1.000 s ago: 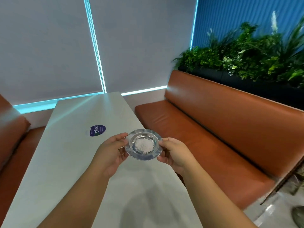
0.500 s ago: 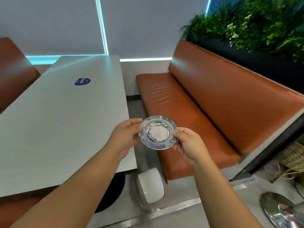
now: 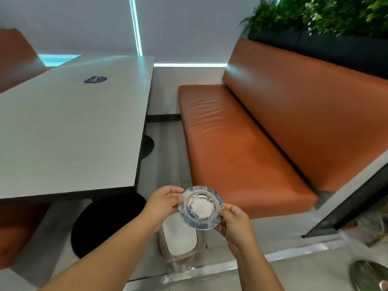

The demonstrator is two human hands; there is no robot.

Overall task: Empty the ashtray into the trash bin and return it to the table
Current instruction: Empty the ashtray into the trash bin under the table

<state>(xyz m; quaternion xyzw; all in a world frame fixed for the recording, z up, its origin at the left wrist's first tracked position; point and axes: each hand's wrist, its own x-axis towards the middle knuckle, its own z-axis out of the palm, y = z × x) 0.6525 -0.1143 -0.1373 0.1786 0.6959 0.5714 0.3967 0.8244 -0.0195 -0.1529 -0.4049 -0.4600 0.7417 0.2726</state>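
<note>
Looks like a café or restaurant booth: long orange leather bench (image 3: 241,148) right of the held ashtray (image 3: 200,207), grey rectangular table (image 3: 69,131) with a round blue sticker (image 3: 95,79) to its left, planter of greenery (image 3: 327,15) behind the bench back, roller blinds (image 3: 69,22) beyond.

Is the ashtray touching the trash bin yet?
Apart. In the head view both hands, left hand and right hand, hold the ashtray in the air, well above the trash bin on the floor.

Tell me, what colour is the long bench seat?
The bench seat is orange-brown, like leather. The head view shows it best.
</note>
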